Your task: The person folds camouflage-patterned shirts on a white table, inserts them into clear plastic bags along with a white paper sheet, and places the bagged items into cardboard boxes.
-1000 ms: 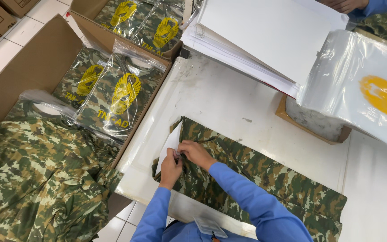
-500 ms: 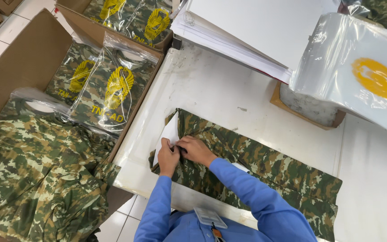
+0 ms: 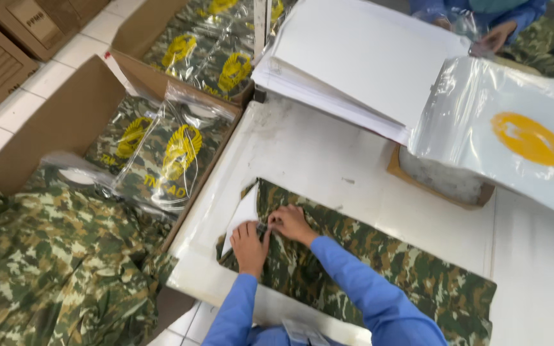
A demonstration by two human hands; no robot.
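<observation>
A folded camouflage garment [image 3: 379, 269] lies flat on the white table [image 3: 328, 160] in front of me. A white card sheet [image 3: 242, 218] sticks out from under its left end. My left hand [image 3: 249, 242] rests on that end with the fingers pressed down beside the card. My right hand [image 3: 292, 223] pinches the fabric right next to it, fingertips almost touching the left hand. Both arms wear blue sleeves.
A stack of white card sheets [image 3: 360, 57] and clear bags with a yellow emblem [image 3: 514, 134] lie at the table's back. Cardboard boxes on the left hold bagged camouflage garments [image 3: 168, 154]; loose camouflage cloth [image 3: 52, 269] is piled below. Another person's hand [image 3: 495, 38] works at top right.
My hands stay at the garment's left end; the right fingers have shifted slightly closer to the left hand. The camera has tilted a little.
</observation>
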